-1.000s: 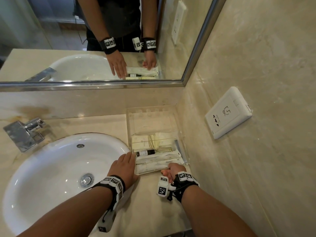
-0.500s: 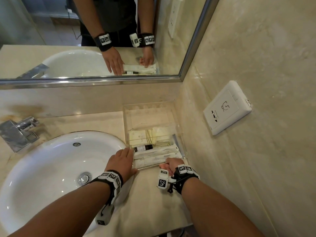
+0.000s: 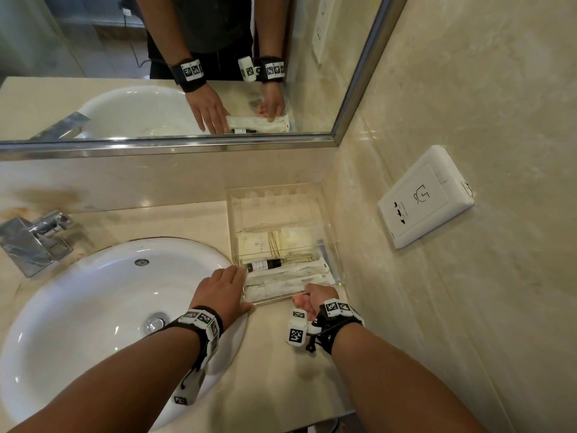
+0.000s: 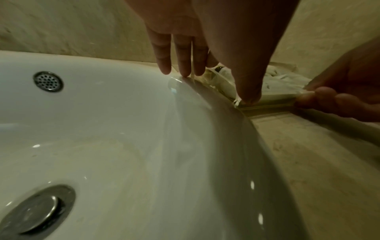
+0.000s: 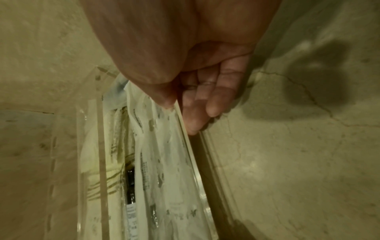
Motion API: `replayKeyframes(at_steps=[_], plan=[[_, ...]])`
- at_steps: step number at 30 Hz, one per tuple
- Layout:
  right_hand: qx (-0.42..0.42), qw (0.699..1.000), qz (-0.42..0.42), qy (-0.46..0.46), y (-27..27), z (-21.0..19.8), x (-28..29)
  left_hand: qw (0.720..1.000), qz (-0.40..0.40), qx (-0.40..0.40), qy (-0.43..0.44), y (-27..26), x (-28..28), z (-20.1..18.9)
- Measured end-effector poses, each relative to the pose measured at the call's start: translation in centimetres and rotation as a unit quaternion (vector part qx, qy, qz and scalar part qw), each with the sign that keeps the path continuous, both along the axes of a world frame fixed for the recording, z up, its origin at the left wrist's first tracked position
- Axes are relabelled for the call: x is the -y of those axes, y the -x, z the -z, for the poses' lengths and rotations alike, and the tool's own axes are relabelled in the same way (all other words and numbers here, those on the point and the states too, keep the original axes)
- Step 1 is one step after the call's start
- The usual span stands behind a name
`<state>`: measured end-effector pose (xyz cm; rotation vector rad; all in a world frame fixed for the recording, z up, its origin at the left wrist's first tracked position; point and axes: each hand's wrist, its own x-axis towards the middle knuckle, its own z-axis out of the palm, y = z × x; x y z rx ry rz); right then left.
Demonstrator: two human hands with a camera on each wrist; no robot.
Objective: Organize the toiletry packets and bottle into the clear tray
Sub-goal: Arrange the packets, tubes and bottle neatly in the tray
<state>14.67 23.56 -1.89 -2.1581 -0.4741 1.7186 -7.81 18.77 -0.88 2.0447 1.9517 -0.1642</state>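
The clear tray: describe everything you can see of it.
The clear tray is a see-through, plastic-looking rectangular box standing flat on the counter in the corner between sink and wall. A clear divider crosses it; the far part looks bare, the near part holds pale packets and a small dark bottle lying on its side. The left hand rests straight-fingered against its left wall; the right hand pinches its near rim.

A beige marble countertop (image 3: pixel 274 364) carries a clear tray (image 3: pixel 232 220) in its corner; a white basin (image 3: pixel 93 307) sits beside it.

white sink (image 3: pixel 78 307), black bottle (image 3: pixel 263 265), beige marbled counter (image 3: pixel 274 370)
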Motion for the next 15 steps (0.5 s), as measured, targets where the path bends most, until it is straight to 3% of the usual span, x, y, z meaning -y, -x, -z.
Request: replayKeyframes(at_steps=[15], plan=[[-0.007, 1.0, 0.021, -0.006, 1.4, -0.7, -1.3, 0.999, -0.028, 0.022, -0.007, 1.1, -1.3, -0.1]])
